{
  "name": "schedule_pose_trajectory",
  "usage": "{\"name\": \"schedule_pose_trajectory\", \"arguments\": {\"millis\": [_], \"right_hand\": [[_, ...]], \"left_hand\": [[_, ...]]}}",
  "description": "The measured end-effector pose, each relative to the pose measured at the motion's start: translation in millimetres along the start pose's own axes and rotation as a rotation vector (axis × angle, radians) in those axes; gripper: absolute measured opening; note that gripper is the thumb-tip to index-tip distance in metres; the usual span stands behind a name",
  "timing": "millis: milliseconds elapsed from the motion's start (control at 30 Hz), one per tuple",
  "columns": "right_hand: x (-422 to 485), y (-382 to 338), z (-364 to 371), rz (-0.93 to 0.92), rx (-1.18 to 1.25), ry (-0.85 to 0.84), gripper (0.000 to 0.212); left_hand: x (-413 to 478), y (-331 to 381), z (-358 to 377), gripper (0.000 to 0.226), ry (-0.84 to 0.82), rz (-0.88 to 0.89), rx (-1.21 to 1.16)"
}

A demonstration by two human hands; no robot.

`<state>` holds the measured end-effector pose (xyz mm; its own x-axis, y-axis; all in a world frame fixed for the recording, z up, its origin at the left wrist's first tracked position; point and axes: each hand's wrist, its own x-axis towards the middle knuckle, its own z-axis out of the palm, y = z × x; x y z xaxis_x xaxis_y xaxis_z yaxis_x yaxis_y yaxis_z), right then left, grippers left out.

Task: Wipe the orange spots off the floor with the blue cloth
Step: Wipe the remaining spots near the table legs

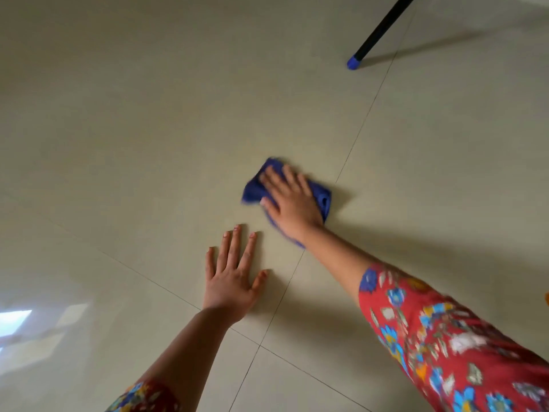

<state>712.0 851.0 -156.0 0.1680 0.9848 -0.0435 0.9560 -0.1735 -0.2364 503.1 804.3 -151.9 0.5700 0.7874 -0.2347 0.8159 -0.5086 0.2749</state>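
Observation:
The blue cloth [255,190] lies bunched on the beige tiled floor [148,129] near the middle of the view. My right hand [289,200] presses flat on top of it, fingers spread, covering most of the cloth. My left hand [233,276] rests palm down on the bare tile just in front of the cloth, fingers apart and holding nothing. No orange spots show on the tiles around the cloth; anything under the cloth is hidden. A small orange patch [546,298] sits at the right edge of the frame.
A black furniture leg [378,29] with a blue cap [353,63] stands on the floor at the upper right. Dark grout lines cross the tiles. A bright window reflection [15,319] lies at the lower left.

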Motion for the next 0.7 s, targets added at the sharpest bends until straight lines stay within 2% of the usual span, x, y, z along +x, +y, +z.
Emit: {"name": "schedule_pose_trajectory", "arguments": {"millis": [67, 133, 267, 333, 400, 467, 533, 567, 600, 633, 700], "right_hand": [[-30.0, -7.9, 4.6, -0.230, -0.020, -0.047, 0.057], [-30.4, 17.0, -1.5, -0.203, -0.011, -0.045, 0.057], [-9.0, 83.2, -24.1, 0.370, -0.002, 0.077, 0.058], [-19.2, 80.0, -22.6, 0.497, 0.019, 0.098, 0.057], [-55.0, 44.2, -12.1, 0.348, 0.010, 0.093, 0.057], [-121.3, 4.5, 1.8, 0.023, -0.010, 0.027, 0.055], [-179.4, 4.0, -0.6, -0.220, -0.007, -0.071, 0.054], [-192.7, 21.8, -5.4, -0.253, -0.004, -0.087, 0.053], [-195.4, 48.2, -10.7, -0.201, -0.040, -0.065, 0.052], [-192.9, 77.4, -15.9, -0.062, -0.076, -0.036, 0.052], [-169.8, 132.5, -30.6, 0.329, -0.109, 0.024, 0.060]], "left_hand": [[1.8, -1.4, 0.8, 0.072, 0.005, -0.001, -0.011], [1.2, -0.9, -0.1, 0.072, -0.004, 0.006, -0.012], [2.1, 0.1, -3.5, 0.073, -0.018, 0.008, -0.004], [0.9, 0.6, -2.1, 0.073, -0.009, 0.006, 0.005], [0.4, 1.0, -0.8, 0.073, 0.002, 0.009, 0.007], [1.6, 1.3, -1.1, 0.074, -0.001, 0.001, -0.017], [4.6, 0.9, -4.4, 0.075, -0.030, 0.002, -0.042], [3.6, -0.5, -5.1, 0.075, -0.055, 0.006, -0.040], [3.7, -1.2, -5.7, 0.075, -0.067, 0.005, -0.041], [3.1, -0.8, -6.2, 0.076, -0.071, 0.004, -0.047], [3.1, 3.1, -8.9, 0.079, -0.063, -0.012, -0.081]]}}
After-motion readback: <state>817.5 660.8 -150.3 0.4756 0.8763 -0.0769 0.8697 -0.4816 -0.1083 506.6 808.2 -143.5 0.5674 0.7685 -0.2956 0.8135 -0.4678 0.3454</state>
